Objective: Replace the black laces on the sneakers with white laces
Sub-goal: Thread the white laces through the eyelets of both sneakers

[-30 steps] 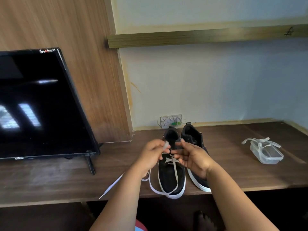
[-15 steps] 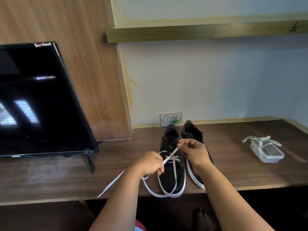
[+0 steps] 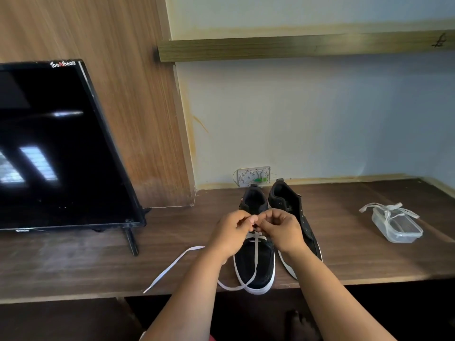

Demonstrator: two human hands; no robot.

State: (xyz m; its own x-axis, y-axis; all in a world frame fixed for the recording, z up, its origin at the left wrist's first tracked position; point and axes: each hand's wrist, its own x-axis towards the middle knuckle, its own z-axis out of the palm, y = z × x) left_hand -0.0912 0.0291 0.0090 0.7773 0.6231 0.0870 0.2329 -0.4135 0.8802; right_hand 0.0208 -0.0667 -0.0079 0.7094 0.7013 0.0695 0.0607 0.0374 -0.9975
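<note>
Left hand and right hand meet fingertip to fingertip over the left sneaker on the worktop, both pinching the white lace (loose end trailing left).

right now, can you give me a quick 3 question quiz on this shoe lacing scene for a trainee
1. True or false: the right sneaker already has a white lace threaded.
2. Which shoe are the left hand and right hand working over? A) left sneaker B) right sneaker
3. Fill in: the spare white lace lies across a clear plastic ____.

Key: 1 false; 2 A; 3 container
</note>
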